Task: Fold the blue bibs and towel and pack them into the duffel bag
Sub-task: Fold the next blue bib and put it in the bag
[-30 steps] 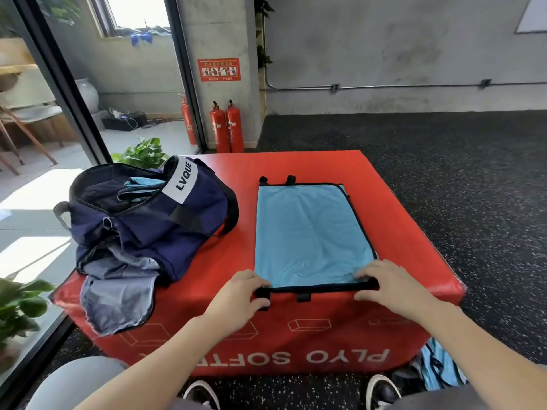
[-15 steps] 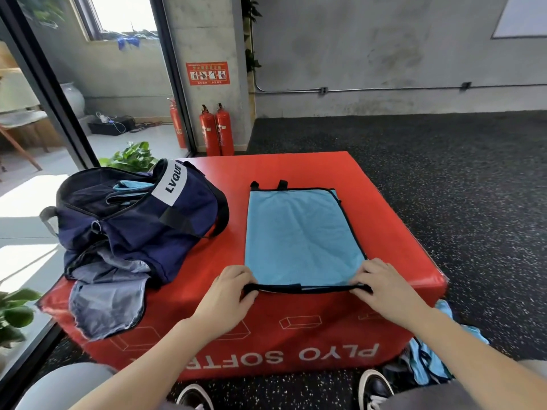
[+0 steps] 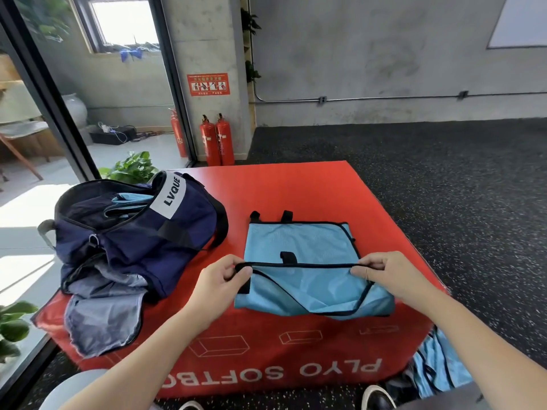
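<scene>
A light blue bib (image 3: 299, 241) with black trim lies on the red soft box (image 3: 296, 184). My left hand (image 3: 220, 279) and my right hand (image 3: 384, 272) each pinch a corner of its near black-trimmed edge, lifted above the box and stretched taut over the middle of the bib. The navy duffel bag (image 3: 133, 232) stands open to the left, with blue cloth visible inside it. More blue fabric (image 3: 438, 368) lies on the floor at the box's right front corner.
A grey cloth (image 3: 100, 318) hangs from under the bag over the box's front left edge. Potted plants (image 3: 130, 170) stand at the left. Fire extinguishers (image 3: 217, 140) stand behind the box by a pillar. Dark speckled floor (image 3: 444, 179) stretches to the right.
Both hands have lifted the bib's near edge off the box's front and carried it away from me, folding the bib over itself. The camera has tilted down slightly.
</scene>
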Action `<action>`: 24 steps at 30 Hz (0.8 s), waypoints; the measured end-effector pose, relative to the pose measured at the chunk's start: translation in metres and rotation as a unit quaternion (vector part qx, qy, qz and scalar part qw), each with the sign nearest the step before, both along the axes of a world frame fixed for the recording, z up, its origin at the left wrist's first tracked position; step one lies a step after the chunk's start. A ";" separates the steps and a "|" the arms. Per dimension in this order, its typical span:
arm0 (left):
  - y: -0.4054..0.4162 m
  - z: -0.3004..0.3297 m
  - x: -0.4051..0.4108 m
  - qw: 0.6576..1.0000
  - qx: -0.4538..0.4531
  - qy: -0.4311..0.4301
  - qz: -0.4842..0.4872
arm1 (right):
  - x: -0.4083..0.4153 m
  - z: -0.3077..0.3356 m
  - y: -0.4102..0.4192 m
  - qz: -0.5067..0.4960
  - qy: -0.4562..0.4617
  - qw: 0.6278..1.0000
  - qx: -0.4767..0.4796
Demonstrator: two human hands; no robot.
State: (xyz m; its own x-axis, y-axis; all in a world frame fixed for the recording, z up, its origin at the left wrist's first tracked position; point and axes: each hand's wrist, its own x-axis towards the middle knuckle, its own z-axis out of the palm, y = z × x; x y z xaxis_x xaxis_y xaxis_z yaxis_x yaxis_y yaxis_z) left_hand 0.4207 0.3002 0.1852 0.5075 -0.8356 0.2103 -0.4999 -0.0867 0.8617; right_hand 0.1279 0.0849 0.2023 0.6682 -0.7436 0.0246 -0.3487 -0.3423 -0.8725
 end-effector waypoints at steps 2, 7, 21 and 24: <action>-0.008 0.005 0.006 1.000 -0.003 0.019 0.003 | 0.006 0.004 -0.010 -0.004 -0.013 1.000 0.003; -0.045 0.005 0.028 0.999 0.016 0.006 0.028 | 0.022 0.002 -0.045 -0.015 -0.020 1.000 0.015; -0.154 -0.032 0.077 0.991 0.056 -0.022 0.121 | 0.086 -0.029 -0.142 -0.090 -0.020 0.995 0.028; -0.166 -0.041 0.080 0.989 0.055 -0.033 0.131 | 0.094 -0.040 -0.155 -0.112 -0.009 0.994 0.012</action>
